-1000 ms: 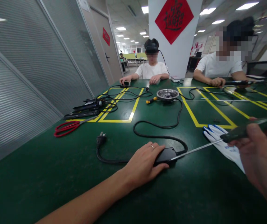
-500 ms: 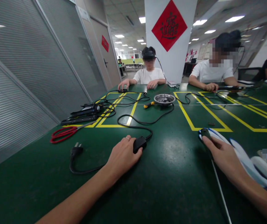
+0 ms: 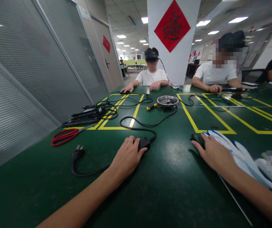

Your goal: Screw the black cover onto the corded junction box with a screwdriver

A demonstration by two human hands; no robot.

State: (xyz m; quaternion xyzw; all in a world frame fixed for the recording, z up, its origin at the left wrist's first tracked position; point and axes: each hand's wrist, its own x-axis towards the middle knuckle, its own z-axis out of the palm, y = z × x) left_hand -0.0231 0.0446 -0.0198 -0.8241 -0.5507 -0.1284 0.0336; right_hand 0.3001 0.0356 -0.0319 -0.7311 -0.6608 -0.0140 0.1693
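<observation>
My left hand (image 3: pixel 127 155) is closed around a black power adapter (image 3: pixel 144 144) on the green table (image 3: pixel 169 190). A cable runs from the adapter's far end, and another leads back to a plug (image 3: pixel 79 151) lying left of my hand. On the right, my right hand (image 3: pixel 213 152) grips the dark handle of a screwdriver (image 3: pixel 198 140). Its long thin shaft comes out under my wrist and slants toward the lower right. White and blue gloves (image 3: pixel 247 161) lie under and beside my right forearm.
Red-handled scissors (image 3: pixel 66 136) and a pile of black devices (image 3: pixel 85 115) with cables lie at the left. Farther back are a metal bowl (image 3: pixel 167 100) and a yellow-black tool (image 3: pixel 152 107). Two people (image 3: pixel 152 76) in white shirts sit across the table; another person is at the right edge.
My right hand has moved slightly left and lowered, and the screwdriver's handle has swung left with it. My left hand has shifted a little on the adapter. The opposite person's hand has flattened.
</observation>
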